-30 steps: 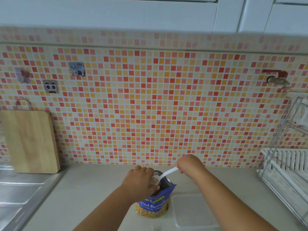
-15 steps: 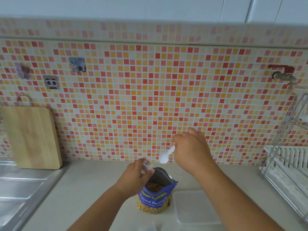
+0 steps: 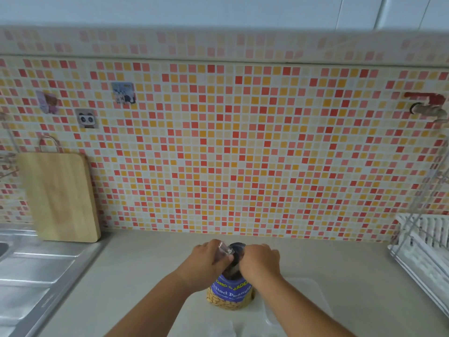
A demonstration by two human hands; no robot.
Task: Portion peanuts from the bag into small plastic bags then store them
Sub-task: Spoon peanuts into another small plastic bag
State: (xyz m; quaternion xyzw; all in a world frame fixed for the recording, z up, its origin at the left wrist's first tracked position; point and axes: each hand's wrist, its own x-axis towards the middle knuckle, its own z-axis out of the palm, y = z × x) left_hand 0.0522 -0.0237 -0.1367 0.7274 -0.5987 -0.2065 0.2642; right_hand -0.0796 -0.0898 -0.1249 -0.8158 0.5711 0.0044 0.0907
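Over the peanut bag (image 3: 230, 291) — left hand (image 3: 206, 262) pinches clear bag (image 3: 224, 249).

Kitchen wall (image 3: 243, 154): sm. mosaic squares in red, orange, pink & yellow on cream grout. Peanut bag (image 3: 230, 291): blue label w/ yellow & white lettering, clear base showing tan nuts. Small plastic bag (image 3: 224, 249): see-through. Chopping board (image 3: 60, 198): pale wood grain. Worktop (image 3: 145, 263) beige-grey; sink (image 3: 29, 271) silver steel; dish rack (image 3: 422, 242) white; tap handle (image 3: 427, 98) red; panda sticker (image 3: 87, 119) blk & wht.
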